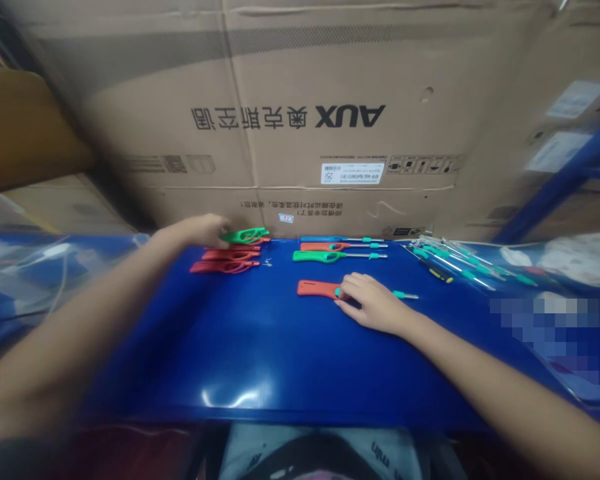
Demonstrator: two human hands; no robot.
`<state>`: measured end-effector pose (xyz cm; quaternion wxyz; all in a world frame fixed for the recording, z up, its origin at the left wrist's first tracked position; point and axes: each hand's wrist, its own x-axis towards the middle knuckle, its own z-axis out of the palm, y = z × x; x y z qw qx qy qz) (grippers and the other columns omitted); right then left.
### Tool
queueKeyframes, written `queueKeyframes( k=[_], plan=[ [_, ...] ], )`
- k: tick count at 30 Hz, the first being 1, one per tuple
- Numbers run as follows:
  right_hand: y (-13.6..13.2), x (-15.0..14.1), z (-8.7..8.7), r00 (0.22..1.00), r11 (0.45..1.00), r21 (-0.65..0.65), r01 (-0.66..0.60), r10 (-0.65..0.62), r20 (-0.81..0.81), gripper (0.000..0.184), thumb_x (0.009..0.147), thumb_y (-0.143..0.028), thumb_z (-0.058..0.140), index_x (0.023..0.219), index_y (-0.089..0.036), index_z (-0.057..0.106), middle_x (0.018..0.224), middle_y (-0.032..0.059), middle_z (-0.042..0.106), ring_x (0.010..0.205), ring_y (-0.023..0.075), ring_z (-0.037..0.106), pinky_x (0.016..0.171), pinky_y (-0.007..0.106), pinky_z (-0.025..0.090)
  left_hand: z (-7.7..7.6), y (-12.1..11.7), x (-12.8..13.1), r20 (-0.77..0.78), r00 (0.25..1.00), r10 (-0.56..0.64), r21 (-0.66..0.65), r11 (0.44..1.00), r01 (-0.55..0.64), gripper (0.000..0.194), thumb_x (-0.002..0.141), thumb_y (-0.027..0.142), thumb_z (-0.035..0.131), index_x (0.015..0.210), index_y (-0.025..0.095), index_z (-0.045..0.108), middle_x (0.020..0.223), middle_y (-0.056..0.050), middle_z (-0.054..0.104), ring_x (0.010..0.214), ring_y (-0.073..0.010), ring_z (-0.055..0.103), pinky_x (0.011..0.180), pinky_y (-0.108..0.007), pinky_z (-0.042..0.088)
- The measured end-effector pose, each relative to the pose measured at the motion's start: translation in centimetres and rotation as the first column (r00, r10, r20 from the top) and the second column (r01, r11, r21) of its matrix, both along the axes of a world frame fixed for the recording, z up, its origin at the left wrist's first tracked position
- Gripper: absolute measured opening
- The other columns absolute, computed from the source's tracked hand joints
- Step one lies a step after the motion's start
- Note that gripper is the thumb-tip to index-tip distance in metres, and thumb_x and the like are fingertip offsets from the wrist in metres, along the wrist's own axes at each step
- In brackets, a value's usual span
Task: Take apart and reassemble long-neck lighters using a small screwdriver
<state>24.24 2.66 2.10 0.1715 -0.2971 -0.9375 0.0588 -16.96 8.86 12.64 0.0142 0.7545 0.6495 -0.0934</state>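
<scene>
My left hand (213,230) is closed on the rear end of a green lighter handle (245,235) at the back left. That handle has no metal tube and lies over a group of red lighter handles (225,267), also without tubes. Nearer the middle, my right hand (370,301) has its fingers closed around the trigger part of an orange long-nosed lighter (317,288). Its metal tube and teal collar stick out to the right, past my fingers. Behind it lie a green lighter (320,256), another orange lighter (316,247) and a blue lighter (323,239), all with tubes pointing right.
A pile of metal tubes with teal parts (473,263) lies at the back right, with a yellow-and-black handled tool (440,273) by it. Large cardboard boxes (290,60) stand behind the blue tabletop (260,347). White plastic bags (575,257) are at right.
</scene>
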Motion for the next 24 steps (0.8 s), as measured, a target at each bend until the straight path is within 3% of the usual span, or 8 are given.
queueKeyframes(
  k=[3,6,9,12,14,16,18,24],
  plan=[
    [-0.1,0.3,0.1,0.998,0.998,-0.013,-0.058,0.058,-0.003,0.013,0.098,-0.027,0.053,0.088,-0.02,0.056,0.089,0.0037,0.06,0.084,0.0187,0.055,0.075,0.032,0.043,-0.8,1.1,0.0,-0.049,0.999,0.013,0.008,1.0,-0.013,0.048,0.068,0.034,0.063,0.113,0.017,0.071,0.106,-0.011,0.073,0.09,-0.027,0.067,0.074,-0.029,0.048],
    [-0.3,0.6,0.5,0.999,0.999,-0.038,-0.035,0.035,-0.007,0.011,0.098,-0.027,0.052,0.103,-0.02,0.059,0.106,0.0074,0.06,0.086,0.0185,0.058,0.073,0.031,0.047,-1.3,1.7,-0.1,-0.068,0.997,0.033,0.069,0.997,-0.029,0.04,0.07,0.031,0.064,0.108,0.018,0.071,0.107,-0.01,0.072,0.094,-0.0271,0.066,0.077,-0.029,0.048],
    [-0.3,0.6,0.6,0.998,0.998,0.002,0.059,-0.059,-0.01,0.03,0.097,-0.033,0.057,0.122,-0.018,0.055,0.12,0.0116,0.059,0.099,0.024,0.06,0.081,0.037,0.051,-1.8,1.1,1.0,-0.054,0.998,0.04,0.205,0.978,-0.028,0.04,0.077,0.029,0.061,0.115,0.017,0.067,0.122,-0.013,0.066,0.11,-0.0306,0.062,0.085,-0.033,0.049],
    [-0.2,0.5,0.4,0.992,0.991,0.058,0.121,-0.124,0.04,0.033,0.094,-0.04,0.062,0.116,-0.016,0.058,0.112,0.0127,0.062,0.102,0.0294,0.058,0.086,0.045,0.052,-3.1,-1.4,4.8,-0.015,1.0,-0.019,0.313,0.949,0.023,0.04,0.087,0.033,0.056,0.122,0.014,0.061,0.128,-0.017,0.06,0.119,-0.0326,0.057,0.094,-0.038,0.048],
    [-0.2,0.4,0.2,0.99,0.99,0.048,0.13,-0.132,0.054,0.028,0.093,-0.039,0.065,0.108,-0.016,0.061,0.106,0.0122,0.063,0.098,0.029,0.057,0.084,0.045,0.053,-4.4,-4.1,8.6,0.039,0.986,-0.163,0.302,0.943,0.144,0.034,0.094,0.038,0.051,0.123,0.021,0.06,0.125,-0.009,0.063,0.117,-0.0247,0.06,0.097,-0.033,0.048],
    [-0.3,0.4,0.1,0.99,0.99,0.034,0.137,-0.138,0.032,0.026,0.091,-0.037,0.067,0.106,-0.016,0.061,0.106,0.0121,0.063,0.097,0.0282,0.057,0.085,0.045,0.053,-5.8,-6.8,12.4,0.191,0.892,-0.41,0.288,0.892,0.349,0.035,0.097,0.041,0.051,0.126,0.021,0.058,0.124,-0.008,0.064,0.115,-0.0241,0.061,0.098,-0.034,0.048],
    [-0.5,0.4,0.3,0.989,0.989,0.02,0.144,-0.145,0.017,0.026,0.089,-0.036,0.07,0.105,-0.017,0.061,0.106,0.0117,0.063,0.097,0.0276,0.057,0.085,0.044,0.052,-6.8,-8.9,15.5,0.247,0.821,-0.514,0.252,0.853,0.458,0.033,0.095,0.038,0.058,0.124,0.021,0.058,0.117,-0.008,0.065,0.11,-0.0243,0.062,0.093,-0.034,0.051],
    [-1.3,0.4,1.1,0.98,0.98,-0.072,0.184,-0.178,0.09,0.03,0.086,-0.036,0.074,0.101,-0.016,0.057,0.104,0.0109,0.061,0.096,0.0264,0.056,0.082,0.04,0.05,-7.7,-9.3,18.7,0.349,0.807,-0.476,0.187,0.88,0.437,0.016,0.089,0.019,0.066,0.103,0.015,0.06,0.103,-0.009,0.065,0.097,-0.0235,0.063,0.084,-0.033,0.052]
  ],
)
